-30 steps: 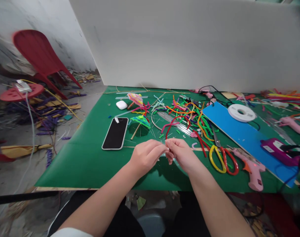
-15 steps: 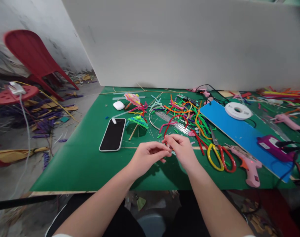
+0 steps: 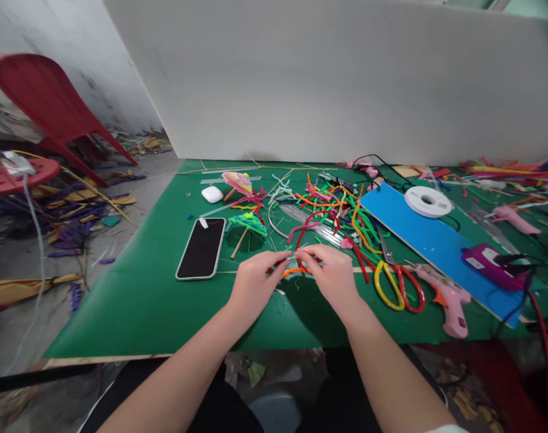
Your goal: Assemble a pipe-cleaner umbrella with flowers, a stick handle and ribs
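My left hand [image 3: 256, 278] and my right hand [image 3: 331, 273] face each other over the table's front half, fingertips pinched and a small gap apart. Something thin and pale shows at the left fingertips, too small to name. A red pipe cleaner [image 3: 302, 231] curves down to my right fingertips; whether they grip it or only cover it is unclear. Just below the fingers lies an orange pipe cleaner [image 3: 295, 272] by a pale blue piece. A small green-and-blue pipe-cleaner umbrella [image 3: 247, 224] on a stick stands beyond my left hand, with a pink-and-yellow one [image 3: 238, 181] behind it.
Left lies a phone [image 3: 202, 249], with a white case [image 3: 212, 193] behind. A tangle of pipe cleaners [image 3: 368, 225] fills the back middle. To the right are scissors [image 3: 399, 287], a pink glue gun [image 3: 452, 300], a blue board [image 3: 418, 234], a ribbon spool [image 3: 409, 198] and a purple power strip [image 3: 494, 264].
My hands have drawn slightly apart, and the left has moved up a little. The orange pipe cleaner and pale blue piece below them now show. The whole view has shifted slightly.
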A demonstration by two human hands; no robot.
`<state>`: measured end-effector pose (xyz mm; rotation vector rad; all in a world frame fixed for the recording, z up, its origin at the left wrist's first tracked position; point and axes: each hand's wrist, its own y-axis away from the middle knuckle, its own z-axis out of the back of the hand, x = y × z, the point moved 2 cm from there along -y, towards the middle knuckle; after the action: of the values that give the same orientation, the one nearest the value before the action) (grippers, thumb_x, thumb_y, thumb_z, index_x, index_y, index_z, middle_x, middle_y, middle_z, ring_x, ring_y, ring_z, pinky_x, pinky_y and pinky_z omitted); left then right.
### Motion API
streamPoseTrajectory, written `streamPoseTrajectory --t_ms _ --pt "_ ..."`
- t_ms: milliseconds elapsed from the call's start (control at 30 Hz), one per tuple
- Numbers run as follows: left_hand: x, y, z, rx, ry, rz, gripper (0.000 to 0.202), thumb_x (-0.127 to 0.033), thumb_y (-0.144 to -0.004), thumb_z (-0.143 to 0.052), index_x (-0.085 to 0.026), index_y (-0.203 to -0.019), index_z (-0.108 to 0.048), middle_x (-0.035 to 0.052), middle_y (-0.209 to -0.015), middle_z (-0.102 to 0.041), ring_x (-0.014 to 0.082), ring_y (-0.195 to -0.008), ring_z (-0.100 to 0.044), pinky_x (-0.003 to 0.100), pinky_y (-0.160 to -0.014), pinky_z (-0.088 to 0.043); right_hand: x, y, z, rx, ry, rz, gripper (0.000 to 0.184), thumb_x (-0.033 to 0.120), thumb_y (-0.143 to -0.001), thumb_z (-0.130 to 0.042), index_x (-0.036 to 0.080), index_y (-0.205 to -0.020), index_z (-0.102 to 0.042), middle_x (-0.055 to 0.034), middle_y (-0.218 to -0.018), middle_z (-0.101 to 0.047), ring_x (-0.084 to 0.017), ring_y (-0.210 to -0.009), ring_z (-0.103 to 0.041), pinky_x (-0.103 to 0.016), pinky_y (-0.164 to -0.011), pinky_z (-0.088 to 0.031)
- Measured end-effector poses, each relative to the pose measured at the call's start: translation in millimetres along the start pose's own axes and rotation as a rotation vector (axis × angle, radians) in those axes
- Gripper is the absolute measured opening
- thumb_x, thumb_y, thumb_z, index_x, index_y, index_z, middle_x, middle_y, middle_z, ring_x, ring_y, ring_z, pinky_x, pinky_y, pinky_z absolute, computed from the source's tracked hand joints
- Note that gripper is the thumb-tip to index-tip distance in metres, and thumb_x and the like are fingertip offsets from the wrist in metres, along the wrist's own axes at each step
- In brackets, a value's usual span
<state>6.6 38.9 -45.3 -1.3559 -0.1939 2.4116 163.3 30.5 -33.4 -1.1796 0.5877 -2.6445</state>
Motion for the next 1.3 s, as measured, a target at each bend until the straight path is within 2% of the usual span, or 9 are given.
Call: streamPoseTrajectory --t_ms 67,167,333,433,533,733,967,1133,1300 --pt "0 1 -0.9 -0.024 -0.175 -0.144 0.016 -0.020 -0.082 -0.055 -0.018 -0.091 -0.068 0.0033 -0.086 -0.071 0.0150 -0.078 -0.064 0.026 -0.071 -0.050 0 1 -2 -0.003 0.171 0.064 0.023 0.031 -0.086 -0.051 0.020 -0.073 -0.066 -0.0027 -0.072 -0.069 -0.016 -0.068 -0.061 -0.025 -0.063 -0.040" --pt "-1 3 -1.1 -0.104 -0.376 -0.295 0.016 -0.018 -0.083 -0.052 -0.018 -0.088 -0.068 0.0038 -0.081 -0.070 0.0161 -0.077 -0.061 0.027 -0.069 -0.048 -1 1 -5 0.078 0.320 -0.021 0.029 0.035 -0.087 -0.047 0.019 -0.066 -0.061 -0.0015 -0.059 -0.063 -0.014 -0.056 -0.055 -0.025 -0.052 -0.031" --pt "-2 4 2.5 -0.240 -0.514 -0.384 0.015 -0.018 -0.082 -0.055 -0.017 -0.086 -0.069 0.0053 -0.078 -0.068 0.0166 -0.075 -0.058 0.028 -0.067 -0.047 1 -1 -7 0.295 -0.049 -0.265 0.037 0.040 -0.087 -0.044 0.020 -0.057 -0.049 0.0031 -0.048 -0.053 -0.010 -0.047 -0.048 -0.022 -0.048 -0.030" --pt "-2 3 4.4 -0.261 -0.422 -0.323 0.014 -0.018 -0.081 -0.055 -0.018 -0.086 -0.068 0.0028 -0.077 -0.070 0.0142 -0.071 -0.060 0.026 -0.067 -0.047 2 0 -11 0.365 -0.372 -0.398 0.039 0.042 -0.087 -0.044 0.019 -0.055 -0.048 0.0042 -0.044 -0.050 -0.009 -0.043 -0.046 -0.020 -0.046 -0.033" --pt "-2 2 5.6 -0.266 -0.311 -0.234 0.012 -0.020 -0.081 -0.057 -0.019 -0.085 -0.068 0.0013 -0.078 -0.071 0.0124 -0.069 -0.062 0.023 -0.064 -0.048 2 1 -14 0.305 -0.544 -0.472 0.042 0.046 -0.085 -0.045 0.019 -0.053 -0.047 0.0053 -0.039 -0.046 -0.008 -0.038 -0.042 -0.020 -0.043 -0.033" --pt "-3 2 5.8 -0.209 -0.229 -0.220 0.011 -0.018 -0.080 -0.058 -0.019 -0.084 -0.068 0.0019 -0.083 -0.073 0.0138 -0.077 -0.066 0.024 -0.069 -0.051 4 4 -14 0.144 -0.503 -0.477 0.048 0.047 -0.085 -0.046 0.018 -0.047 -0.044 0.0058 -0.034 -0.041 -0.006 -0.034 -0.037 -0.019 -0.041 -0.030" --pt "-3 2 3.4 -0.106 -0.142 -0.100 0.009 -0.019 -0.077 -0.060 -0.019 -0.080 -0.068 0.0005 -0.081 -0.073 0.0130 -0.069 -0.066 0.022 -0.066 -0.051 1 3 -13 0.138 -0.461 -0.478 0.051 0.047 -0.085 -0.046 0.019 -0.043 -0.043 0.0056 -0.031 -0.038 -0.007 -0.033 -0.036 -0.021 -0.041 -0.030" --pt "-4 2 0.0 -0.009 -0.048 0.005 0.008 -0.017 -0.075 -0.061 -0.020 -0.077 -0.068 -0.0015 -0.076 -0.072 0.0113 -0.064 -0.064 0.020 -0.062 -0.050 0 3 -15 0.054 -0.633 -0.329 0.051 0.041 -0.084 -0.050 0.017 -0.040 -0.044 -0.0020 -0.065 -0.056 -0.009 -0.059 -0.049 -0.022 -0.056 -0.039" --pt "-3 3 -3.6 0.094 0.139 0.161 0.005 -0.015 -0.072 -0.059 -0.018 -0.071 -0.063 -0.0030 -0.069 -0.068 0.0098 -0.059 -0.062 0.018 -0.054 -0.047 3 5 -23 0.171 -1.003 -0.458 0.040 0.041 -0.078 -0.058 0.015 -0.047 -0.058 -0.0018 -0.071 -0.059 -0.004 -0.043 -0.034 -0.021 -0.038 -0.024"
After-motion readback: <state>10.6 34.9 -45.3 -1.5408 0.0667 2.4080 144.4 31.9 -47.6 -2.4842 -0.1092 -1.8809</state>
